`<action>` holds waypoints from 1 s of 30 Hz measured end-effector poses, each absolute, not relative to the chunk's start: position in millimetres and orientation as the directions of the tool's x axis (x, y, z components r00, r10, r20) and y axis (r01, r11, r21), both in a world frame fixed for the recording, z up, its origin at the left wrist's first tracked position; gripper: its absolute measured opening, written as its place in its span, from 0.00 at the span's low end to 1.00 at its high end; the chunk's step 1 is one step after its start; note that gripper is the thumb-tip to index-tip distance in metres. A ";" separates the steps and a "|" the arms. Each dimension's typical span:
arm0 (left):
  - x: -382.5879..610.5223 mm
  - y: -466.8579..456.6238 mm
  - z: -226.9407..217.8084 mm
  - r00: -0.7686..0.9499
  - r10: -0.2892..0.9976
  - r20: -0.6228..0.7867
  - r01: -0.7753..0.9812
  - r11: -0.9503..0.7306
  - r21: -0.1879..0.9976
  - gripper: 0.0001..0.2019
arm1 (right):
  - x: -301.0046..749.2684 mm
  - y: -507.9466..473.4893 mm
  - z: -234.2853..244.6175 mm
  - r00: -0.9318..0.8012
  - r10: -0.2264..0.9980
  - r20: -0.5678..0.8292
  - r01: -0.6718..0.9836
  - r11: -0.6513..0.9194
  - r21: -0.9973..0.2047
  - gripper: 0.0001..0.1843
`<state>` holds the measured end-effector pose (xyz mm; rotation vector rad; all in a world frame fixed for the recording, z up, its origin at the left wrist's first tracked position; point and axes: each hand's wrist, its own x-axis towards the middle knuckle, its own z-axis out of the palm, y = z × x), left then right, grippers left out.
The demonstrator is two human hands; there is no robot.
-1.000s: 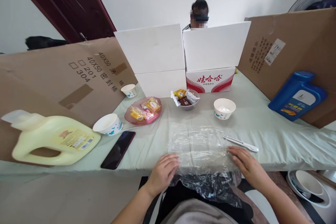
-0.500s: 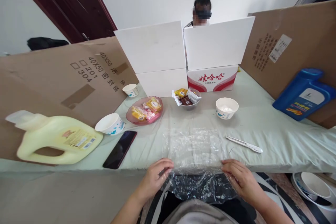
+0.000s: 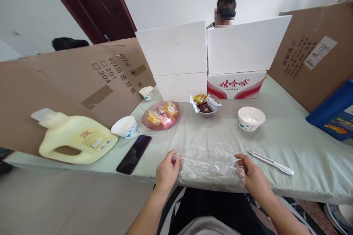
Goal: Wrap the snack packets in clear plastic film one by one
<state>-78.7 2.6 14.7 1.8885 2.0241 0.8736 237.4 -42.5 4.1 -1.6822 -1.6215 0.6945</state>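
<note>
A crinkled clear plastic bag or sheet [image 3: 211, 169] stretches between my two hands at the table's front edge. My left hand [image 3: 167, 170] pinches its left side between thumb and fingers. At the other side my right hand [image 3: 249, 170] has its fingers closed on the plastic. To the right of that hand lies a white-handled tool, like a slim knife or tongs [image 3: 271, 162]. A black phone [image 3: 134, 154] rests left of my left hand. Beyond the plastic are a pink dish [image 3: 146, 123] of wrapped snacks and a clear bowl [image 3: 211, 112] of wrapped snacks.
A white paper bowl [image 3: 251, 119] stands back right, another paper bowl [image 3: 125, 126] tilts at left. A yellow detergent jug [image 3: 79, 136] lies left; a blue jug [image 3: 333, 112] is at right. White boxes [image 3: 179, 53] and cardboard panels [image 3: 55, 77] border the table. A person [image 3: 226, 2] is behind.
Both hands have moved forward over the table edge. The plastic's near part, which hung below the edge, is now lifted and folded forward onto the table. The view has shifted left.
</note>
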 end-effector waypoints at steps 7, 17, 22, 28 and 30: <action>-80.4 13.8 1.8 -0.157 0.938 0.308 0.926 0.032 0.375 0.19 | 227.2 -32.2 -1.0 0.138 0.989 0.060 0.828 -0.082 -0.555 0.23; -83.8 12.8 4.2 -0.041 0.871 0.489 0.953 -0.113 0.281 0.19 | 226.7 -35.5 -7.3 0.119 0.973 0.198 0.954 -0.058 -0.293 0.22; -55.4 10.4 30.9 0.208 0.778 0.593 0.904 -0.385 0.189 0.12 | 222.6 -34.7 2.7 0.086 0.973 0.214 0.947 -0.013 -0.322 0.19; -18.7 6.1 28.2 0.663 0.721 0.201 0.701 -0.693 0.171 0.30 | 229.7 -26.9 4.9 -0.027 0.952 0.304 0.980 0.085 -0.179 0.20; -17.6 5.5 21.0 0.682 0.719 0.130 0.695 -0.693 0.191 0.36 | 237.3 -24.5 6.3 -0.055 0.938 0.342 0.988 0.100 -0.115 0.19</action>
